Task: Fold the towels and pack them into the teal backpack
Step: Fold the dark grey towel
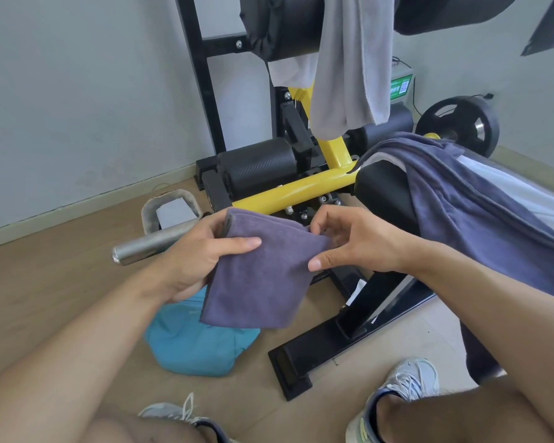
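Fingers of the left hand (pixel 202 251) grip the folded purple towel (pixel 263 273) at its upper left edge, thumb across the front; the right hand (pixel 355 241) pinches its upper right corner. It hangs above the teal backpack (pixel 192 340) on the floor, whose opening seems hidden. A grey towel (pixel 349 68) and a dark blue towel (pixel 467 203) drape the gym machine (pixel 301 190)

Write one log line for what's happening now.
step: folding | left hand: holds purple towel | right hand: pinches it | backpack: on floor below
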